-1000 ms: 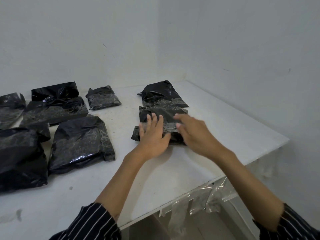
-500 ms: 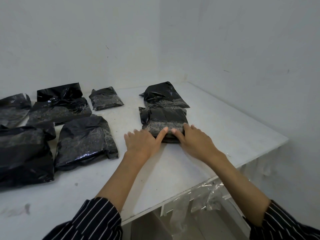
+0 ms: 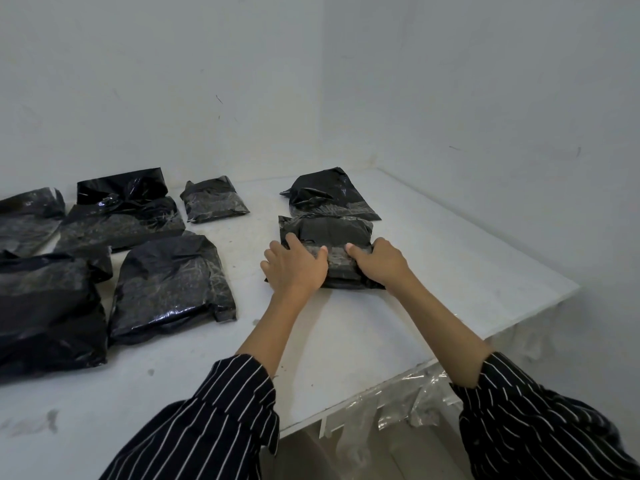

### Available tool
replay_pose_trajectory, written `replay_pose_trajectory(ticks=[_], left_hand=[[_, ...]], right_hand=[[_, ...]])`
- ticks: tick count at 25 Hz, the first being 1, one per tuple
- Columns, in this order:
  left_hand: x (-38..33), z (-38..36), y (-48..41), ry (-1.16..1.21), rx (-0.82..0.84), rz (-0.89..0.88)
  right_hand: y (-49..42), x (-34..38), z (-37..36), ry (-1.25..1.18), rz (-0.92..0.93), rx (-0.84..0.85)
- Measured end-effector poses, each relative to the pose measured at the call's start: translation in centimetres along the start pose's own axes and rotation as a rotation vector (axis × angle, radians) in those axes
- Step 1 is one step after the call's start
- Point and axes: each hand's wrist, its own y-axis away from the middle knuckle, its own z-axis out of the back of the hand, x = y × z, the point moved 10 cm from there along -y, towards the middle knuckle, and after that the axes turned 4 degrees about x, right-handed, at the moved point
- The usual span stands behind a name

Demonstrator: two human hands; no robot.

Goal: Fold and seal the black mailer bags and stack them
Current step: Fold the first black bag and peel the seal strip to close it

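A white table (image 3: 450, 268) fills the lower frame, its corner at the right; a folded mailer bag (image 3: 329, 233) lies at centre, its far edge touching a second bag (image 3: 329, 195) behind it; a small bag (image 3: 216, 200) sits upper left of centre; a large bag (image 3: 169, 285) lies left of centre; beyond it, a crumpled bag (image 3: 121, 220), an edge bag (image 3: 27, 216) and a bulky bag (image 3: 45, 317) crowd the left; grey smudges (image 3: 31, 424) mark the lower left.

Near end of mailer bag (image 3: 325, 233) under L hand (image 3: 294, 268) & R hand (image 3: 379, 266); far-left bags (image 3: 41, 306) (two) cut by edge
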Motion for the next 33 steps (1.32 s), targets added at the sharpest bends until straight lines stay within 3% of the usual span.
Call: replay_pose_trajectory(ticks=[3,5,10,14,16,18,20,21,23,24,27,29,31,33], left_hand=[[-0.1,0.2,-0.1,0.009,-0.046,-0.034],[0.1,0.7,0.1,0.042,-0.079,-0.049],[4.3,3.5,2.3,0.257,-0.206,0.194],[4.8,0.7,2.2,0.904,0.005,0.29],[3.5,-0.6,2.3,1.204,0.093,0.253],[3.2,0.2,2.1,1.292,0.025,0.181],[2.9,1.4,1.9,1.246,0.071,0.098],[2.8,1.6,1.6,1.191,0.156,0.049],[2.1,2.1,1.5,0.98,0.362,-0.038],[1.8,2.1,1.8,0.843,0.47,-0.068],[0.4,1.6,1.8,0.55,0.66,-0.19],[-0.3,2.3,0.6,0.301,0.512,-0.286],[-0.9,3.9,0.2,-0.012,0.175,-0.366],[-2.4,4.4,2.7,-0.048,0.028,-0.513]], right_hand=[[0.0,-0.1,0.0,-0.055,0.006,0.013],[0.3,-0.5,-0.1,-0.236,-0.032,0.08],[1.3,-1.2,-0.2,-0.537,-0.083,0.104],[2.8,-0.2,-1.9,-0.814,-0.078,0.103],[4.3,1.7,-2.8,-0.945,-0.017,0.207],[6.1,3.1,-2.7,-0.802,0.015,0.27],[6.5,3.1,-0.2,-0.214,0.094,0.111],[6.5,3.5,2.1,0.101,0.158,-0.074],[7.1,5.9,5.7,0.377,0.351,-0.365],[6.9,7.0,6.2,0.36,0.468,-0.354],[5.2,8.1,3.5,0.306,0.663,0.037],[4.1,6.7,1.3,0.453,0.571,0.107],[3.7,5.5,0.9,0.716,0.452,-0.063],[5.0,6.2,0.2,0.706,0.617,-0.155]])
